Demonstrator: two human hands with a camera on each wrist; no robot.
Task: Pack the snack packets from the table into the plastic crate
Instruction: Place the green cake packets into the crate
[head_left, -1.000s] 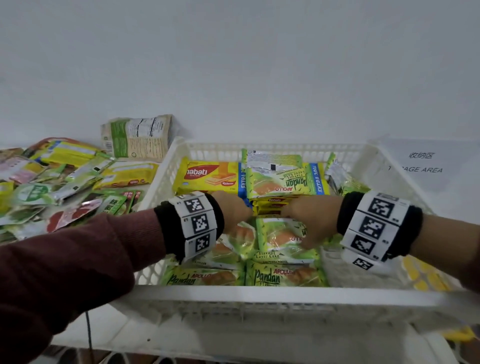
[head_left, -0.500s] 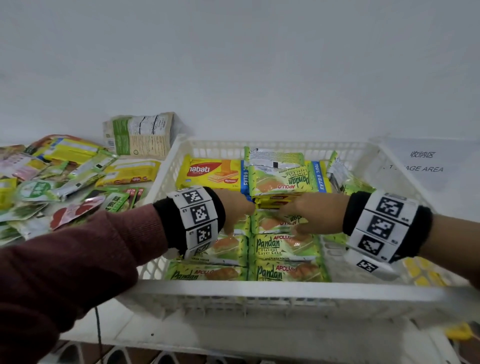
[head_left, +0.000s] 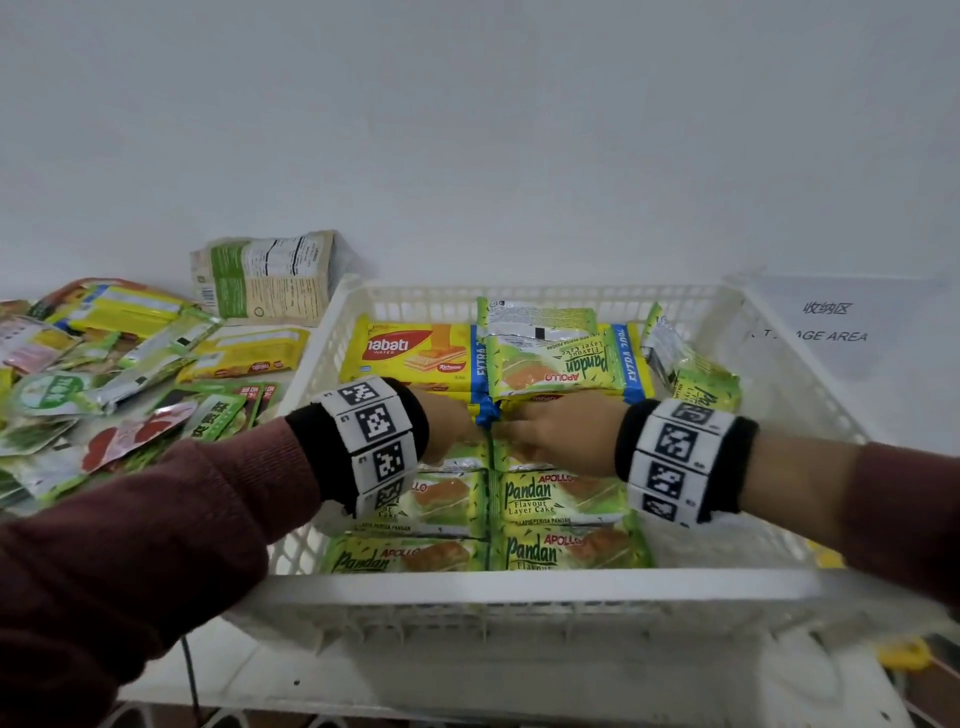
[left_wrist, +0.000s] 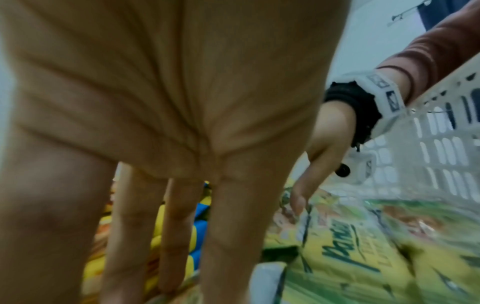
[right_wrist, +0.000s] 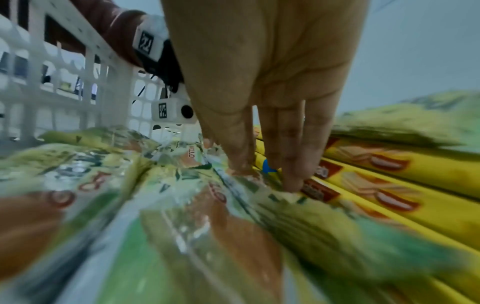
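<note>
The white plastic crate (head_left: 519, 587) holds rows of green Pandan cake packets (head_left: 561, 499) at the front and yellow Nabati wafer packs (head_left: 415, 353) at the back. Another Pandan packet (head_left: 556, 364) lies upside down on the wafers. Both hands are inside the crate, side by side at its middle. My left hand (head_left: 452, 421) points its straight fingers (left_wrist: 168, 257) down onto the packets. My right hand (head_left: 550, 436) presses straight fingertips (right_wrist: 293, 181) on a Pandan packet's edge (right_wrist: 285, 195), right beside the wafer packs (right_wrist: 389, 185). Neither hand holds a packet.
A loose pile of snack packets (head_left: 104, 384) covers the table left of the crate, with a tan and green bag (head_left: 265, 275) standing behind it by the wall. A paper sign (head_left: 831, 322) lies to the right of the crate.
Both hands have slid a little toward the far side of the crate, from over the middle Pandan row to the seam beside the wafer packs. The front rows now lie uncovered.
</note>
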